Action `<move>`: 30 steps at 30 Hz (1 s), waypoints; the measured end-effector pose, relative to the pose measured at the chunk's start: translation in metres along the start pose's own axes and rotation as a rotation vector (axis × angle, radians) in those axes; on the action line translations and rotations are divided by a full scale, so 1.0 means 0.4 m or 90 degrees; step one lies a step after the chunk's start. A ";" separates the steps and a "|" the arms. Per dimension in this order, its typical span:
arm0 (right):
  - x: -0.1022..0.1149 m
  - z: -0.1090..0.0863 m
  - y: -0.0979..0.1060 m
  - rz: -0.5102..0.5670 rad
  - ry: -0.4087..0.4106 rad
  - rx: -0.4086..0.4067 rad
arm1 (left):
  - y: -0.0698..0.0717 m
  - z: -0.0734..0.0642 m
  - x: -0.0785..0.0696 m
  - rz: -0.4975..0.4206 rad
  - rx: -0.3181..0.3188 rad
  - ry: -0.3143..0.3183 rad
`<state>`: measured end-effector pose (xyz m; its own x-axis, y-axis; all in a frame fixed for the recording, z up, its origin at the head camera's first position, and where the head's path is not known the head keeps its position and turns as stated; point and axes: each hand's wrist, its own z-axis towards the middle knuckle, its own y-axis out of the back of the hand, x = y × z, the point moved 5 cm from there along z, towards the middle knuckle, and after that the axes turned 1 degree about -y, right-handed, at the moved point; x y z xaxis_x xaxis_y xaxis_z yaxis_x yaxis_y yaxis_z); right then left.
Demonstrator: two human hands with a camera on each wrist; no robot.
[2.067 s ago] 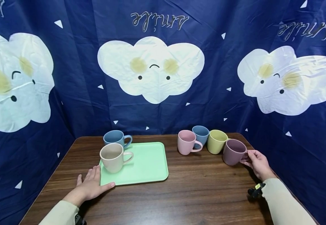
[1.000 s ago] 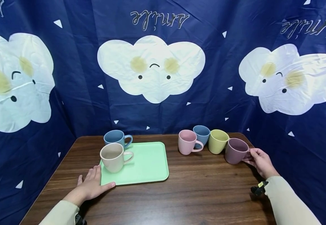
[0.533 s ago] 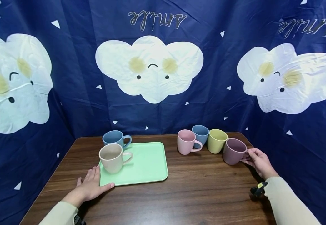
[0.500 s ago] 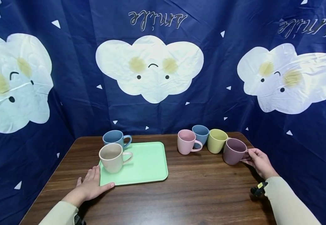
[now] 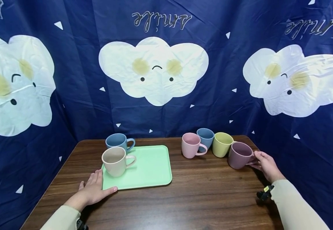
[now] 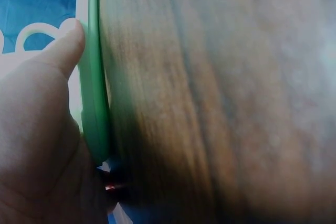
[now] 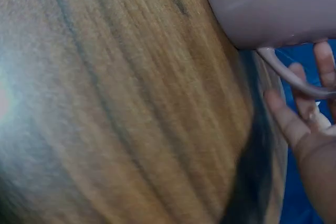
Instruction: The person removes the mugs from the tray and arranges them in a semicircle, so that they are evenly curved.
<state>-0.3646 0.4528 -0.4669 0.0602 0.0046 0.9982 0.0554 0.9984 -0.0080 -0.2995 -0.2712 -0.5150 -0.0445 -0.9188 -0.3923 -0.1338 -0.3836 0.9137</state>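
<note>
My left hand (image 5: 93,191) lies with fingers spread at the near left corner of a light green tray (image 5: 152,169), its thumb along the front edge. On the tray's left part stands a beige mug (image 5: 114,164), handle to the right. Behind it a blue mug (image 5: 116,140) stands upright at the tray's back left corner. At the right, my right hand (image 5: 268,166) holds a purple mug (image 5: 239,157) by its handle. The right wrist view shows the fingers (image 7: 286,116) around that handle (image 7: 286,74); the mug is upright on the table.
Left of the purple mug, a yellow mug (image 5: 221,147), a second blue mug (image 5: 206,139) and a pink mug (image 5: 189,147) stand close together on the wooden table (image 5: 183,204). A dark blue curtain (image 5: 155,121) with white clouds hangs around the back and sides.
My right wrist and forearm have shifted slightly to the right, and more of the purple mug's handle shows between mug and fingers. The left hand, tray and other mugs stay in place.
</note>
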 end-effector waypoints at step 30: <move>0.284 0.122 -0.343 -0.318 0.269 -0.102 | 0.023 -0.013 -0.029 0.007 0.038 0.015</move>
<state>-0.4139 0.3192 -0.3496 0.3724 -0.5101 0.7753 0.3236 0.8543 0.4067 -0.2952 -0.2643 -0.5016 -0.0228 -0.9254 -0.3784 -0.1919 -0.3674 0.9101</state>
